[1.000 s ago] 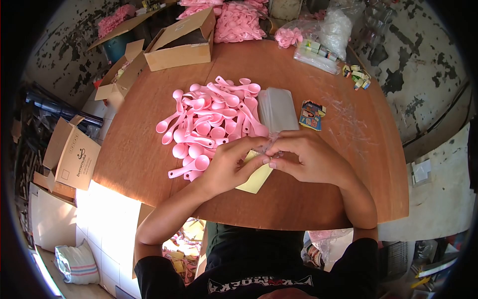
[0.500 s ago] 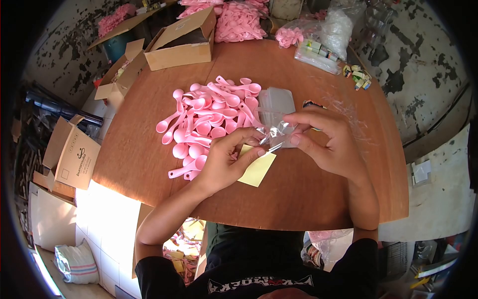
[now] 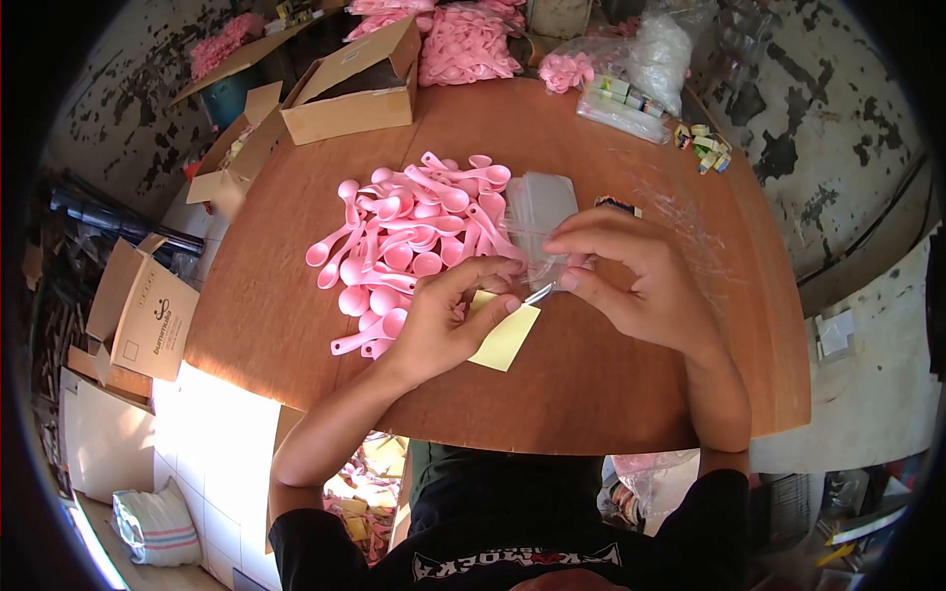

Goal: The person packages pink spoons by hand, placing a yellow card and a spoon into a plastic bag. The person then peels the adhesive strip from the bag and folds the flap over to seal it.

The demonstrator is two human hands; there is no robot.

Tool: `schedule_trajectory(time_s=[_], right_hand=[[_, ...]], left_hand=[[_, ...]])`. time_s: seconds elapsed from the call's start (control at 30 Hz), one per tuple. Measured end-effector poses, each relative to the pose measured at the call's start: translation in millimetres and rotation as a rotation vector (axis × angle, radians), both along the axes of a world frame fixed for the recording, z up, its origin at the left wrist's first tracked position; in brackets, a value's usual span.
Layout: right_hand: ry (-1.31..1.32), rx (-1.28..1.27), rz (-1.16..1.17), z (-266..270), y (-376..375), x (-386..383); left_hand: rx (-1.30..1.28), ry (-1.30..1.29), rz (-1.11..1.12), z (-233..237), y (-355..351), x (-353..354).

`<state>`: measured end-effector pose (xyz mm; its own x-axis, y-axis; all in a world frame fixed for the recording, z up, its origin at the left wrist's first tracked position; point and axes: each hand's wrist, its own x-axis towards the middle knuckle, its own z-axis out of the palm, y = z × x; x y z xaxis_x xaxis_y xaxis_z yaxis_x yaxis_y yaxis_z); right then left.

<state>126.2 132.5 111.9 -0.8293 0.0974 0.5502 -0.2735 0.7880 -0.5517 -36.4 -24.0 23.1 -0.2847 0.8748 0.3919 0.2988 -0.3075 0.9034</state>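
Observation:
Between my two hands is a small clear plastic bag (image 3: 539, 292), crinkled and shiny along its lower edge. My left hand (image 3: 455, 317) pinches it with thumb and forefinger. From the other side, my right hand (image 3: 631, 281) grips the bag between thumb and fingers. A yellow paper slip (image 3: 506, 337) shows just under my left thumb. Left of the hands lies a heap of pink plastic scoops (image 3: 414, 222), partly covered by my left hand. Behind the bag a stack of clear plastic bags (image 3: 545, 202) rests on the wooden table (image 3: 591, 394).
An open cardboard box (image 3: 350, 110) stands at the table's back left. Bags of pink scoops (image 3: 468, 49) sit along the back. Small coloured packets (image 3: 703, 148) lie at the back right, near a plastic pack (image 3: 621, 113). More cartons (image 3: 153, 315) stand on the left.
My right hand has moved slightly left, closer to my left hand, and the bag between them shows less of its surface. The whole view has shifted a little.

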Motion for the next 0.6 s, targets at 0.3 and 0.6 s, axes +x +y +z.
schedule_trajectory(time_s=[0.3,0.6], right_hand=[[-0.127,0.043,0.039,-5,-2,-1],[-0.256,-0.055,-0.047,-11,-9,-4]], left_hand=[[0.053,0.052,0.044,-7,-1,0],[-0.048,-0.004,0.005,-1,-3,1]])
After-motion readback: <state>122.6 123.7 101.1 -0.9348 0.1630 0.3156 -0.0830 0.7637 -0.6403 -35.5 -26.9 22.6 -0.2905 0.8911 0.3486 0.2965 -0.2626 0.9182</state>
